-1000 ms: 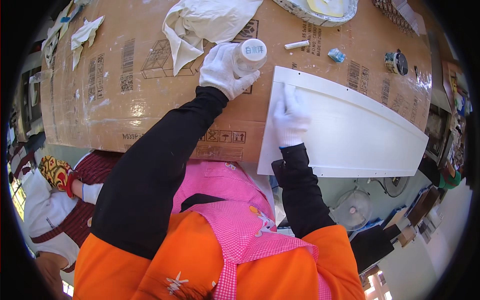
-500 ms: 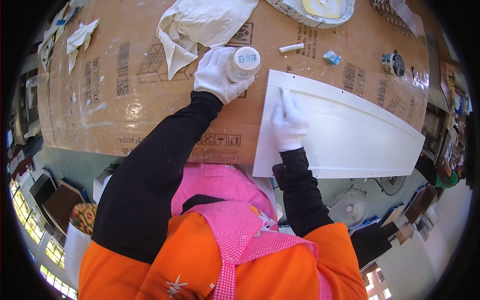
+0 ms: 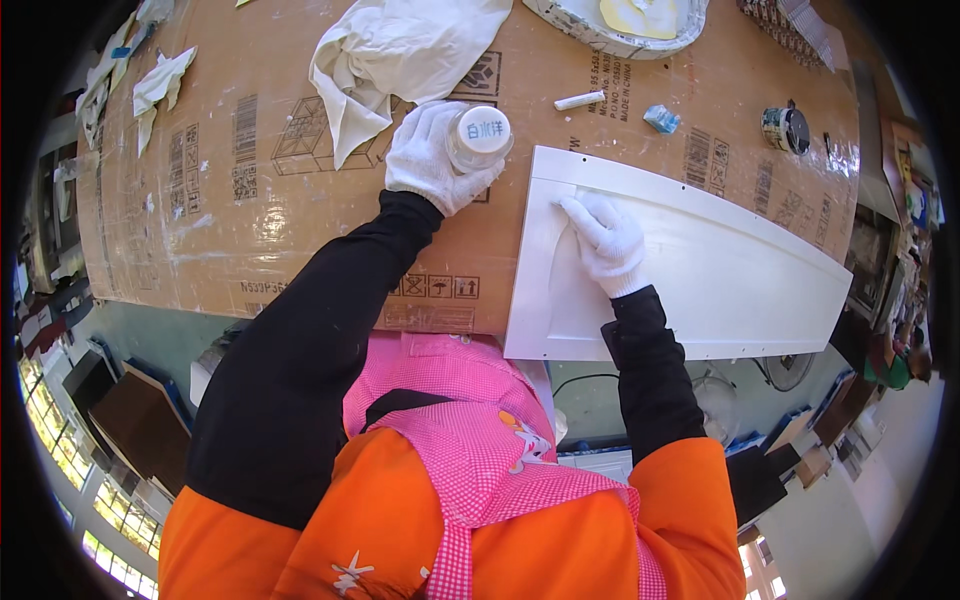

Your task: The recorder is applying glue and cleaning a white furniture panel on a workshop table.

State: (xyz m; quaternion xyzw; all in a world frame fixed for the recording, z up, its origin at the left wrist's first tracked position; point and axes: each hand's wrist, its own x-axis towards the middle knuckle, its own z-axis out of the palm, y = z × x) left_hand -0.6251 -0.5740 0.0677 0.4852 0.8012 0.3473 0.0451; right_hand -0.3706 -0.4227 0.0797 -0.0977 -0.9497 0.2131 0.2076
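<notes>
Your left hand (image 3: 430, 158) clasps a jar (image 3: 481, 136); your right hand (image 3: 606, 240) is at the white panel (image 3: 720, 275).
Left fingers wrap the jar beside the panel, likely for easy reach; the panel lies flat on the tabletop (image 3: 225, 240), probably for support. Whether curled right fingers grip anything, I can't tell.

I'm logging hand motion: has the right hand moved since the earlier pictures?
Yes: the right hand has shifted right, judged against the white panel.

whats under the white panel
Brown cardboard shows along the upper edge of the white panel and appears to support it. The panel's lower edge seems to reach past the cardboard. Whatever lies directly beneath is covered.
</notes>
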